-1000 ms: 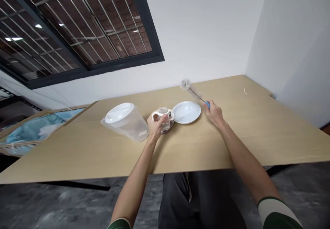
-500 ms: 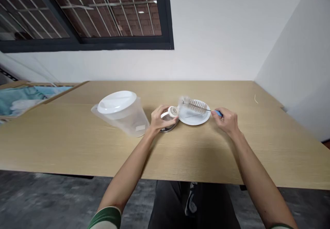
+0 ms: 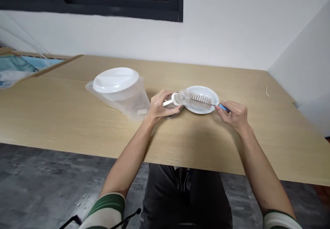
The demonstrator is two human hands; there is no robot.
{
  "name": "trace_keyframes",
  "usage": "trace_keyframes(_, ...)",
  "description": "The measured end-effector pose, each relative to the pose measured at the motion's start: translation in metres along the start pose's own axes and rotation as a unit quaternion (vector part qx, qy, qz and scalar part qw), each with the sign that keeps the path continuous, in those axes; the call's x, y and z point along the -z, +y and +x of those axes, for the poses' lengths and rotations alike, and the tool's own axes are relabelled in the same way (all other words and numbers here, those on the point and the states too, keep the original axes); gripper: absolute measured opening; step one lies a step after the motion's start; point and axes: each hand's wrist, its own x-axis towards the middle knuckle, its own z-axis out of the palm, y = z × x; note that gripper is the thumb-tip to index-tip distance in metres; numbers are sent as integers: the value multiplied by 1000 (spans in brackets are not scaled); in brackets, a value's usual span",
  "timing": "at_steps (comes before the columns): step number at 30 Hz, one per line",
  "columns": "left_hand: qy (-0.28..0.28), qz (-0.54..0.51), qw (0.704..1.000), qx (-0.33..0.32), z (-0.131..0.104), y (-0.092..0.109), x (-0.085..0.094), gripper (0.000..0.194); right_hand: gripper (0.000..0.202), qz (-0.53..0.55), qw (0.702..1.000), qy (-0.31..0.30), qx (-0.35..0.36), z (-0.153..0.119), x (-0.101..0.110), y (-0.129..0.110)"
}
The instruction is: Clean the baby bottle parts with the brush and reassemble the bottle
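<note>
My left hand point(image 3: 160, 106) is closed around a small clear bottle point(image 3: 176, 99) with a white collar and white handle. The bottle tips its mouth to the right. Pinched in my right hand point(image 3: 235, 113) is the blue handle of a bottle brush point(image 3: 202, 101), its pale bristles on a thin twisted wire. The brush's fuzzy tip is right at the bottle's mouth; blur hides whether it is inside. Behind and below the bristles lies a white oval plate point(image 3: 202, 88). A round shiny-edged thing point(image 3: 177, 115), mostly hidden, rests under my left hand.
A translucent pitcher point(image 3: 129, 101) with a white lid point(image 3: 116, 80) stands left of my left hand. Far right on the wooden table point(image 3: 108, 136) lies a thin pale strip point(image 3: 267, 91). A bin with blue-green cloth point(image 3: 18, 65) adjoins at the left.
The brush tip has come left against the bottle's mouth, and the bottle has turned its mouth toward the brush. The head view has tilted downward.
</note>
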Motion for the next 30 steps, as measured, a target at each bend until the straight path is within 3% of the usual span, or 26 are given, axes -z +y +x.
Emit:
trace_keyframes(8,-75,35,996,-26,1,1,0,48,41,-33,998,-58,8,3,21,4)
trace_keyframes(17,-121,57,988,-78,0,4,-1,42,44,32,991,-128,-15,4,36,-1)
trace_keyframes(25,-154,-10,987,-40,4,12,2,46,45,111,968,-203,-95,6,40,4)
trace_keyframes(27,-159,2,985,-58,4,11,2,49,46,127,959,-228,-112,7,41,4)
trace_keyframes(30,-153,57,977,-136,3,10,2,48,47,148,942,-270,-135,8,43,4)
